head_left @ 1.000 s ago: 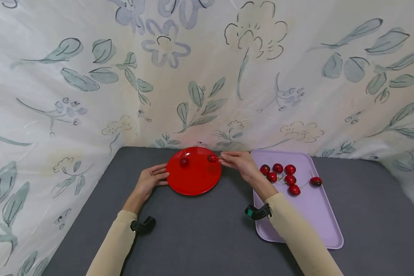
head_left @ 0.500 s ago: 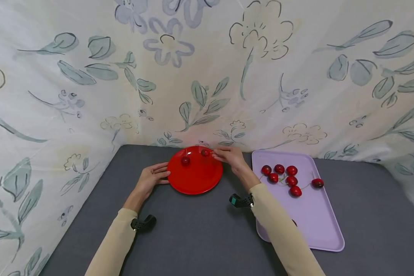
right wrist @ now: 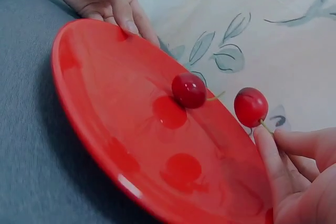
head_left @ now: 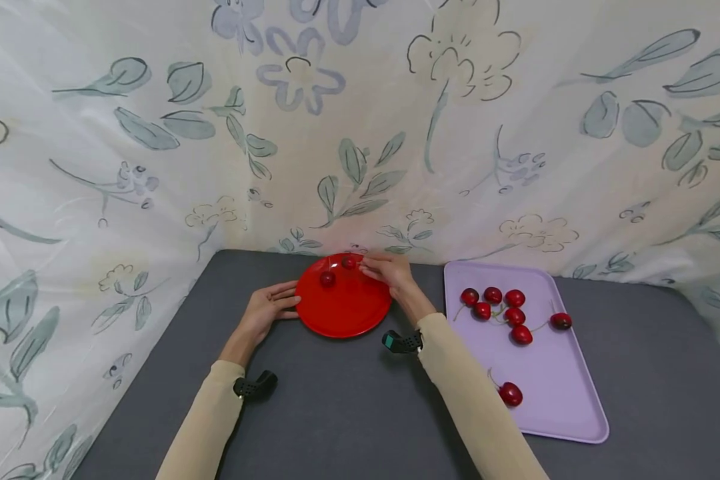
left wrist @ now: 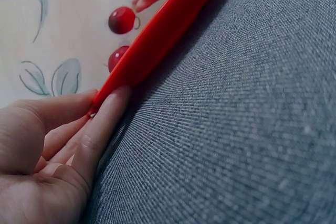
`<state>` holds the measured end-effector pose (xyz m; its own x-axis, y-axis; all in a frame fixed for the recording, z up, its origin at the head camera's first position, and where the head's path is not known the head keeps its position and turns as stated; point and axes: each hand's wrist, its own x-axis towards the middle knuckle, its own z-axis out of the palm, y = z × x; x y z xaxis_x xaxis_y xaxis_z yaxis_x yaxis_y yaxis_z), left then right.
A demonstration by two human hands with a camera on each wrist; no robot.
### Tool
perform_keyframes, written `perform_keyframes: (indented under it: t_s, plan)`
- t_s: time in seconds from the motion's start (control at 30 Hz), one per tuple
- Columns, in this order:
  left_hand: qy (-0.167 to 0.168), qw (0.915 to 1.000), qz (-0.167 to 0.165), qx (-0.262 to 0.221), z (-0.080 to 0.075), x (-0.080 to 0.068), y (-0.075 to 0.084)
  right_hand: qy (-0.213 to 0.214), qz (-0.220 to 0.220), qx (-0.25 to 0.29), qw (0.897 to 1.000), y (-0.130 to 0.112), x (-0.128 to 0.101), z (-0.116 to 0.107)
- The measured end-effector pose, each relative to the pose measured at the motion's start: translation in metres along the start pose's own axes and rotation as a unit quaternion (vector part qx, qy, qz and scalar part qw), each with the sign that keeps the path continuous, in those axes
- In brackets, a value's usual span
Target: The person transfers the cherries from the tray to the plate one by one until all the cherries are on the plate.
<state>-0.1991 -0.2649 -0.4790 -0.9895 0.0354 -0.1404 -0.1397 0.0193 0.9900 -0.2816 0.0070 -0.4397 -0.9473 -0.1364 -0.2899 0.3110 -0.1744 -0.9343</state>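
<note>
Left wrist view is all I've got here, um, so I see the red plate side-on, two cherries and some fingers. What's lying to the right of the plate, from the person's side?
Observer: The head view shows a lilac tray there, with eight cherries in sight.
Operator: Okay, and how is the upper cherry held? I can't make out the grip.
Observer: In the right wrist view, the right hand pinches its stem, not the fruit.
Operator: The lower cherry is half hidden from me. Is it sitting on the red plate?
Observer: Yes, the right wrist view shows it resting on the plate's inner surface, with no hand touching it.
</note>
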Motion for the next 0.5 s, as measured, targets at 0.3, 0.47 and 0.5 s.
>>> perform_keyframes:
  t_s: [0.3, 0.47, 0.5]
  plan:
    - [0.007, 1.0, 0.001, 0.0, 0.002, -0.003, 0.0, 0.012, 0.0, -0.006, 1.0, 0.01, 0.002, 0.027]
    - [0.007, 0.9999, 0.008, -0.008, 0.003, -0.003, -0.001, 0.025, 0.018, 0.028, 0.999, 0.02, 0.004, 0.036]
    - [0.007, 0.9999, 0.008, -0.008, 0.003, -0.004, -0.001, 0.028, 0.02, 0.029, 0.999, 0.021, 0.004, 0.037]
